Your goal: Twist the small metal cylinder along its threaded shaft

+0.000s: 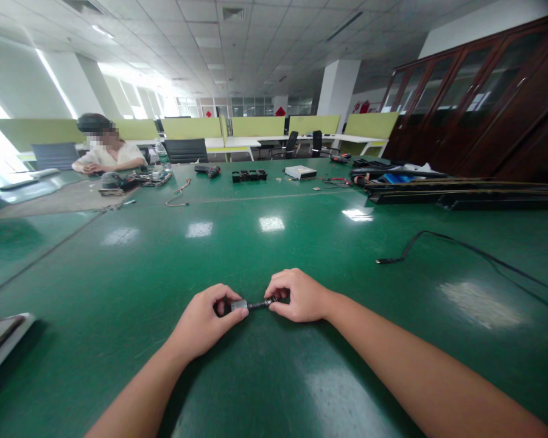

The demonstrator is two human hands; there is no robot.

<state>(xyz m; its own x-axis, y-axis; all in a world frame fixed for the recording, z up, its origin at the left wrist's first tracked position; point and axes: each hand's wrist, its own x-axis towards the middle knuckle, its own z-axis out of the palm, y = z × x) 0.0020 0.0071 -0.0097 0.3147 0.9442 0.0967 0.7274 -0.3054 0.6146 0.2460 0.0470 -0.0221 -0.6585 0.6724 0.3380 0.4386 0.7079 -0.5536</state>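
Note:
My left hand [204, 321] is closed round a small silver cylinder with a dark shaft [239, 305], which looks like a small motor. The shaft points right, lying level just above or on the green table. At the shaft's far end, my right hand [300, 296] pinches a small shiny metal piece [272, 301] between thumb and fingers. That piece meets the shaft tip, though I cannot tell how the two are joined. Fingers hide part of both items.
A black cable [456, 241] curves over the green table [132, 274] at right. Farther back are a power drill [207, 171], a black slotted part [249, 176], a white box [300, 173] and long black rails [406, 193]. Another person [112, 152] sits at far left.

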